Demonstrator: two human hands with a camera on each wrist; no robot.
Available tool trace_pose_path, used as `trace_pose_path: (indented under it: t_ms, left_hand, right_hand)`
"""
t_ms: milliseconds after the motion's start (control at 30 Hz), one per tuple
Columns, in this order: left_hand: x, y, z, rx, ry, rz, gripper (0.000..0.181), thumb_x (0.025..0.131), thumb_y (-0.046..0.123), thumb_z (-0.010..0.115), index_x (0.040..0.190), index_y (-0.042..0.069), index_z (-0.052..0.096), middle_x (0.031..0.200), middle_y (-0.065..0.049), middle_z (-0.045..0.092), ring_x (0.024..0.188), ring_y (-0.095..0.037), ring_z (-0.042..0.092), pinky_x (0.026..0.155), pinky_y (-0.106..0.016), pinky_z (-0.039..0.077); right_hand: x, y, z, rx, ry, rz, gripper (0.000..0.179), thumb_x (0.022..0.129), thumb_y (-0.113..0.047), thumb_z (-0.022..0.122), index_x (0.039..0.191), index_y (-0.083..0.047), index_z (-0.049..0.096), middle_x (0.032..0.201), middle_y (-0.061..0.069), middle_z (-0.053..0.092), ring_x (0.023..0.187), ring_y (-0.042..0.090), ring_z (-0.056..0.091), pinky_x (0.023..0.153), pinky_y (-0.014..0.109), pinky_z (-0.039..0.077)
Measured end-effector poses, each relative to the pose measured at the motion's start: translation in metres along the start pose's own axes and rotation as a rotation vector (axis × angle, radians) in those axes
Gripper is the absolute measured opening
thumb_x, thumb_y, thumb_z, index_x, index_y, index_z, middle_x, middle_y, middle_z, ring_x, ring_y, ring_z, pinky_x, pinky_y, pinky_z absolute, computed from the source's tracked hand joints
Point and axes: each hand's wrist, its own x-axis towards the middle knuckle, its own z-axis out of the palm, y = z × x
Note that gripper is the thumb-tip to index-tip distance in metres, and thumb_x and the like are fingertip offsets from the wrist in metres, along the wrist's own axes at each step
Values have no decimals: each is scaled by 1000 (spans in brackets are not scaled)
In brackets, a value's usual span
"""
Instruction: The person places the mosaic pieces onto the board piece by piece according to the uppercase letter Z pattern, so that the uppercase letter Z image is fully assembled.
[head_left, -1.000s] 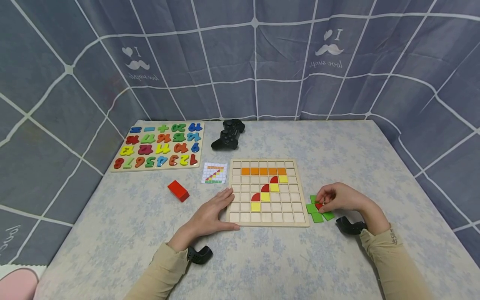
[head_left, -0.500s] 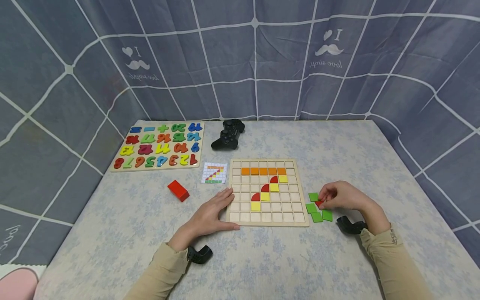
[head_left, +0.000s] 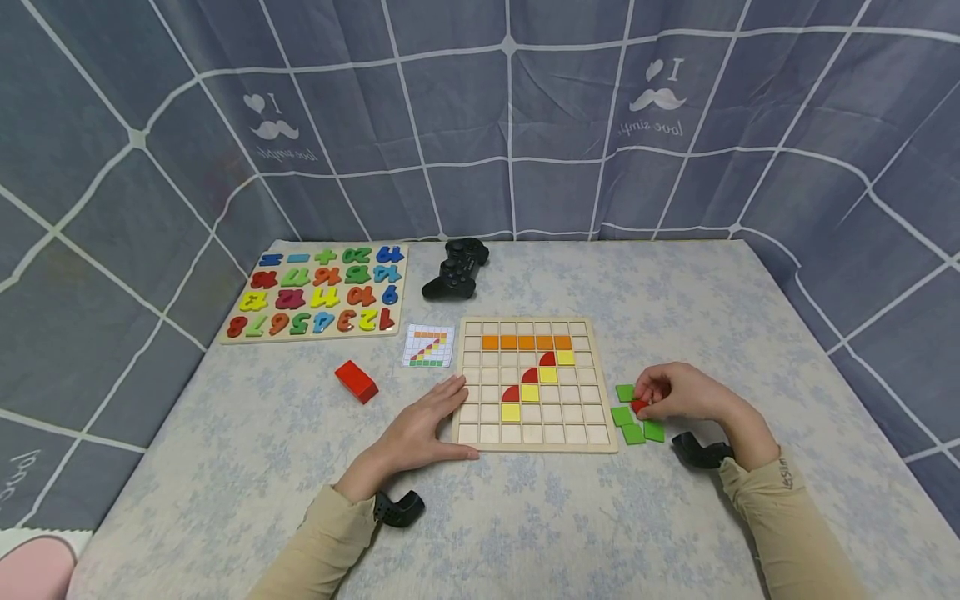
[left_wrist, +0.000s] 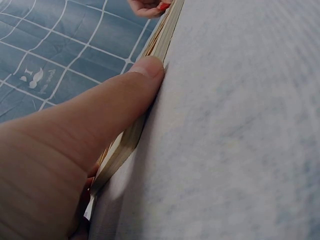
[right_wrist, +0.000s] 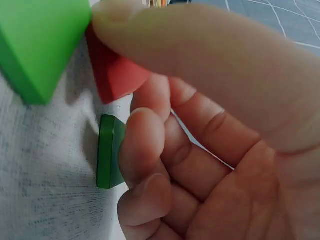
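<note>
My right hand [head_left: 686, 392] pinches a small red tile [right_wrist: 119, 75] between thumb and curled fingers, just right of the wooden grid board [head_left: 609, 400]. Several green square tiles [head_left: 633, 434] lie flat around those fingertips. In the right wrist view the red tile is tilted beside a green tile [right_wrist: 45, 45]. My left hand [head_left: 420, 429] rests at the board's front left corner, its fingers stretched along the left side and its thumb [left_wrist: 125, 90] against the front edge. On the board are a row of orange tiles [head_left: 527, 342] and a diagonal of yellow tiles [head_left: 529, 392] and red quarter-round tiles [head_left: 530, 376].
A pattern card [head_left: 428, 346] lies left of the board, with a red block [head_left: 356, 382] nearer to me. Further back are a number puzzle board [head_left: 315, 292] and a black game controller [head_left: 456, 268]. A grid-patterned curtain [head_left: 465, 108] borders the table [head_left: 525, 525].
The right fingers have shifted slightly up and lifted the red tile a little among the green tiles. The green tiles have spread slightly apart. The left hand and board stay in place.
</note>
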Motion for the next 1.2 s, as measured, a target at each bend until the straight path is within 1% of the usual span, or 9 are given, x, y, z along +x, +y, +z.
trace_pose_path:
  t_ms: [167, 267, 400, 533, 667, 767, 867, 1033, 1200]
  left_hand:
    - [0, 0, 0, -4, 4, -1, 95, 73, 55, 74, 143, 1, 37, 153, -7, 25, 141, -20, 19, 111, -42, 24]
    - [-1, -1, 1, -5, 7, -4, 96, 73, 56, 73, 143, 2, 37, 153, -6, 25, 141, -19, 19, 111, -42, 24]
    - [-3, -2, 2, 0, 11, -4, 96, 73, 57, 73, 143, 2, 37, 153, -6, 24, 141, -19, 19, 111, -42, 25]
    - [-3, -4, 1, 5, 14, 3, 97, 72, 57, 73, 143, 2, 37, 153, -6, 25, 141, -19, 18, 111, -42, 25]
    - [-3, -4, 1, 5, 15, 5, 97, 72, 57, 73, 143, 2, 37, 153, -6, 24, 141, -19, 19, 111, -42, 25]
    - [-3, -4, 0, 2, 15, 3, 97, 72, 57, 73, 143, 2, 36, 153, -6, 24, 141, -19, 18, 111, -42, 24]
    - [-2, -4, 0, -3, 16, 5, 96, 72, 57, 73, 143, 2, 37, 153, -6, 24, 141, -19, 19, 111, -42, 24]
    - [-1, -3, 1, -11, 19, 21, 95, 73, 56, 73, 143, 2, 37, 153, -8, 25, 140, -20, 20, 110, -42, 25]
    - [0, -3, 2, -4, 17, 30, 95, 74, 56, 72, 143, 2, 37, 153, -7, 26, 140, -21, 20, 110, -43, 26]
  right_hand:
    - [0, -1, 0, 42, -36, -27, 19, 77, -17, 78, 85, -5, 64, 68, 2, 58, 58, 12, 51, 54, 27, 45]
    - [4, -4, 1, 34, -32, -31, 18, 78, -18, 77, 83, -8, 63, 70, 0, 60, 60, 12, 53, 56, 27, 46]
    - [13, -17, 3, 20, 12, -40, 17, 79, -19, 77, 86, -9, 64, 75, -1, 64, 64, 16, 59, 60, 28, 48]
    - [29, -35, 9, 29, 7, -82, 14, 81, -17, 74, 90, -8, 67, 77, 0, 66, 66, 19, 61, 59, 27, 49]
    - [48, -58, 21, -6, -39, -161, 9, 85, -13, 70, 94, -11, 70, 81, -2, 67, 70, 13, 59, 64, 27, 50]
    - [63, -79, 34, -48, -87, -224, 9, 87, -11, 67, 95, -11, 71, 85, -4, 67, 75, 10, 61, 72, 28, 52]
    - [80, -96, 48, -75, -135, -270, 9, 87, -11, 67, 95, -12, 71, 88, -7, 67, 78, 7, 62, 75, 26, 52]
    - [102, -114, 69, -64, -178, -278, 8, 87, -10, 67, 93, -12, 72, 84, -8, 66, 75, 4, 60, 70, 23, 50]
    - [113, -125, 80, -92, -189, -258, 8, 86, -10, 67, 91, -13, 73, 82, -9, 67, 75, 3, 61, 71, 22, 50]
